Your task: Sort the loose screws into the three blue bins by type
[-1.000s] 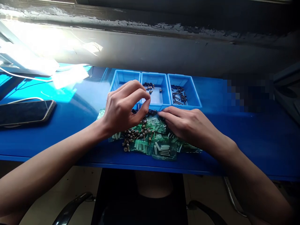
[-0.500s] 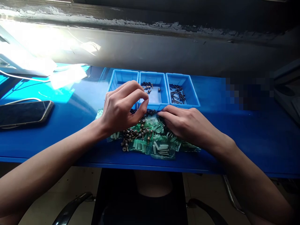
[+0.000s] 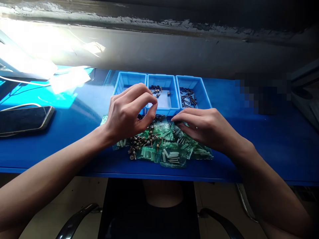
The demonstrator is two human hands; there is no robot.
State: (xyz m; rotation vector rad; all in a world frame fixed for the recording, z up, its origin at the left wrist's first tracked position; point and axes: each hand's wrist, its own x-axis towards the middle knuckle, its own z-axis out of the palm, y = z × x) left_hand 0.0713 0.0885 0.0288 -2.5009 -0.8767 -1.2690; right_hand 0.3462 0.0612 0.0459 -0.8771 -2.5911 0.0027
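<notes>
Sitting at a blue worktop (image 3: 99, 166), the person has black chair armrests (image 3: 77, 220) at seven and five o'clock. Nearest on the worktop lie clear greenish packets (image 3: 173, 157) holding white plugs and screws; if they carry lettering, it is too small to read from here. A heap of brassy screws with washers (image 3: 142, 141) sits against them at about eight o'clock, and small dark screws (image 3: 159, 117) are bunched at twelve.

Over the pile's ten o'clock side, the left hand (image 3: 127, 111) has its grip pressed together, thumb to forefinger; whether something tiny is between them I can't tell. The right hand (image 3: 203, 124), at two o'clock, reaches in low over the packets, its grip partly hidden, so I can't tell what it pinches.

A phone (image 3: 27, 118) lies dark-screened at nine o'clock. Beyond, around twelve, stand three blue bins: the left bin (image 3: 132, 78) partly covered by the left hand, the middle bin (image 3: 163, 109) with mixed screws, the right bin (image 3: 203, 94) with long dark ones.
</notes>
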